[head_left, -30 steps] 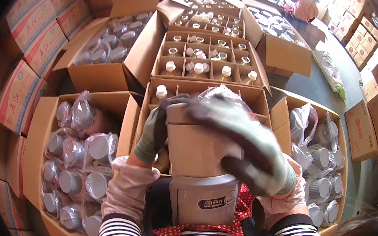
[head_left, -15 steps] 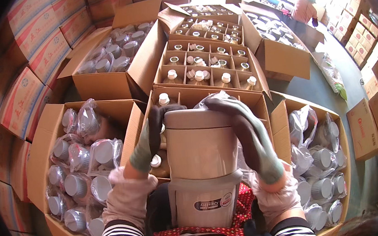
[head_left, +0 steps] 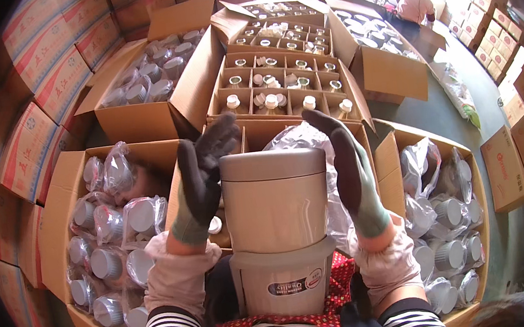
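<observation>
A taupe two-tier plastic bin stands upright against my lap, with a dark label on its lower part. My left hand, in a dark and grey-green glove, is raised at the bin's upper left side, fingers spread and holding nothing. On the other side my right hand, gloved alike, is held upright with fingers stretched, palm toward the bin. A small gap shows between each hand and the bin's upper part. Behind the rim bunches a clear plastic bag, partly hidden by the bin.
Ahead stand divided cartons of glass bottles, some white-capped. Open boxes of bagged grey-lidded containers flank me at left and right. Stacked cartons line the left side. Another person works at the far right.
Both hands have come off the bin's top and moved apart to its sides, fingers now raised. The plastic bag behind the rim shows more.
</observation>
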Motion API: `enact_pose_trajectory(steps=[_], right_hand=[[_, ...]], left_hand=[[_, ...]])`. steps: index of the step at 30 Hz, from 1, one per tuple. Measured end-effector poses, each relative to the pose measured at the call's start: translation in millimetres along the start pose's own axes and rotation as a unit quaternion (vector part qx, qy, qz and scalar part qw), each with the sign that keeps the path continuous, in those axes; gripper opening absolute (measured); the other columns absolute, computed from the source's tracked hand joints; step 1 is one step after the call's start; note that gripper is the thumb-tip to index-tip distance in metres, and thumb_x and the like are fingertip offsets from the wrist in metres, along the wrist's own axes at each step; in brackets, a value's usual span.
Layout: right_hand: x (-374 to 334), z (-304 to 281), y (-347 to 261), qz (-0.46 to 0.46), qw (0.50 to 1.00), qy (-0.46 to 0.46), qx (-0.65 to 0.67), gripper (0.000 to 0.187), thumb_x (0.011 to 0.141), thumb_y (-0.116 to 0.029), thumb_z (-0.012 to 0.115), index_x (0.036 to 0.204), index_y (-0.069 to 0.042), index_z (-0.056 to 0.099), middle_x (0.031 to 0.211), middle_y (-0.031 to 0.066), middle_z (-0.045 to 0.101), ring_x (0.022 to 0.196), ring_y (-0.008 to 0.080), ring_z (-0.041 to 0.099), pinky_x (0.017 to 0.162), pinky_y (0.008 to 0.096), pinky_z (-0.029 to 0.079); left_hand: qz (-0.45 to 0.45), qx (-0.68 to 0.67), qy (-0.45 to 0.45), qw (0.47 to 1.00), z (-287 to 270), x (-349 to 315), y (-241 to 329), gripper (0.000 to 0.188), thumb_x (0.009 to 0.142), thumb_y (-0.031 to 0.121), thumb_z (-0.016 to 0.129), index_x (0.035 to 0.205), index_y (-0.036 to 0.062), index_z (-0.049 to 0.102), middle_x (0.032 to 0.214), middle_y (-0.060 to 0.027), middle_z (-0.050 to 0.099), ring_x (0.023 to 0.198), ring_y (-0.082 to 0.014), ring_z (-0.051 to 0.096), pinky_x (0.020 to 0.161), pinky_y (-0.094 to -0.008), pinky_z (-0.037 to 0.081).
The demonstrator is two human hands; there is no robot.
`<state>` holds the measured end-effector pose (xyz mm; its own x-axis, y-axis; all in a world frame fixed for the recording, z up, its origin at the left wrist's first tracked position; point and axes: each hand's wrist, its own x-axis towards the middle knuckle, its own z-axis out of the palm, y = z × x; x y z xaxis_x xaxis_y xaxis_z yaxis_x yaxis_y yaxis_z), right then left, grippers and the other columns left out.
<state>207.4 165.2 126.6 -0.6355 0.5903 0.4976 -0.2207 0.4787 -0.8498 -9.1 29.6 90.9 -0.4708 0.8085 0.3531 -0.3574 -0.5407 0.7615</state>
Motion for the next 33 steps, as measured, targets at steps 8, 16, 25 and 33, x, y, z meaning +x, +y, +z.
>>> enact_pose_trajectory(steps=[8, 16, 25, 33], right_hand=[[-15.2, 10.0, -6.1, -0.005, 1.0, -0.028, 0.005, 0.038, 0.107, -0.028, 0.048, 0.121, 0.003, 0.065, 0.118, 0.0166, 0.065, 0.114, 0.0306, 0.062, 0.102, 0.0408, 0.047], [-7.3, -10.2, -43.0, -0.049, 0.994, -0.066, -0.075, 0.026, 0.104, -0.012, 0.053, 0.118, 0.003, 0.069, 0.107, 0.0184, 0.069, 0.103, 0.0336, 0.063, 0.096, 0.0413, 0.047], [68.0, -72.6, -102.3, 0.121, 0.851, -0.511, 0.005, 0.042, 0.097, -0.007, 0.064, 0.139, -0.003, 0.067, 0.126, 0.0132, 0.071, 0.109, 0.0195, 0.066, 0.1, 0.0333, 0.053], [43.4, -54.4, -170.4, 0.064, 0.827, -0.487, -0.273, 0.036, 0.086, -0.031, 0.082, 0.115, -0.012, 0.079, 0.096, 0.0131, 0.078, 0.084, 0.0232, 0.073, 0.079, 0.0375, 0.057]], left_hand=[[-0.071, 0.174, -0.106, 0.977, -22.5, -10.5, -17.3, 0.054, 0.114, 0.048, 0.034, 0.113, 0.0006, 0.061, 0.134, -0.0198, 0.063, 0.122, -0.0279, 0.061, 0.109, -0.0427, 0.046], [0.028, 0.092, -0.139, 0.986, 1.1, -13.4, -27.8, 0.054, 0.116, 0.042, 0.028, 0.11, 0.001, 0.062, 0.131, -0.0223, 0.063, 0.123, -0.0308, 0.059, 0.111, -0.0463, 0.044], [0.071, 0.227, -0.186, 0.953, 65.7, -24.6, 39.3, 0.057, 0.113, 0.044, 0.03, 0.104, 0.0014, 0.068, 0.135, -0.0233, 0.059, 0.13, -0.0334, 0.055, 0.115, -0.0463, 0.036], [0.123, 0.23, -0.281, 0.924, 108.5, -53.4, 70.0, 0.058, 0.112, 0.05, 0.033, 0.1, 0.0044, 0.066, 0.136, -0.025, 0.054, 0.134, -0.0413, 0.053, 0.115, -0.0553, 0.037]])
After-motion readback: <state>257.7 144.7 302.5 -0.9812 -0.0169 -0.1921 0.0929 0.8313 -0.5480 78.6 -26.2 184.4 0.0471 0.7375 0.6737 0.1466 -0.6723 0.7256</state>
